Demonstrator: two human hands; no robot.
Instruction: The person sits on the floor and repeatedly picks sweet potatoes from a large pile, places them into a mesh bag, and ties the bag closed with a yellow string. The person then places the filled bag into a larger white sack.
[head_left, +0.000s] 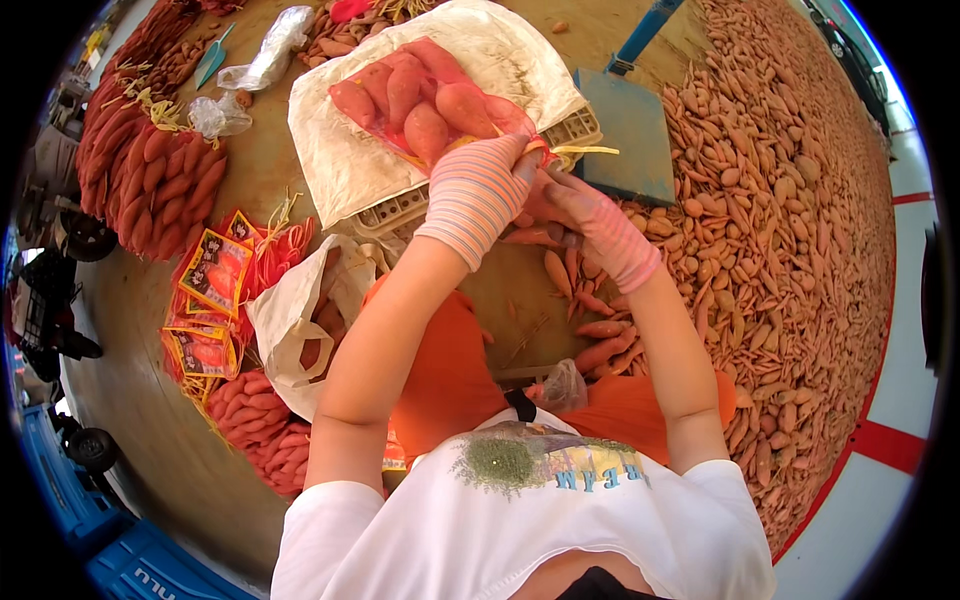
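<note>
A red mesh bag of sweet potatoes (427, 105) lies on a white cloth (322, 165) spread over a plastic crate (390, 210). My left hand (480, 184), in a striped knit glove, grips the gathered neck of the bag at its near right end. Close beside it, my gloved right hand (600, 221) has its fingers curled at the loose end of the red mesh. A yellow tie (589, 150) sticks out to the right of the neck. Exactly what the right fingers pinch is partly hidden.
Loose sweet potatoes (765, 225) heap along the right. A blue platform scale (630, 135) stands behind my right hand. At left are filled red mesh bags (157, 180), flat printed mesh bags (217, 274) and a white sack (289, 330). A teal scoop (213, 58) lies farther back.
</note>
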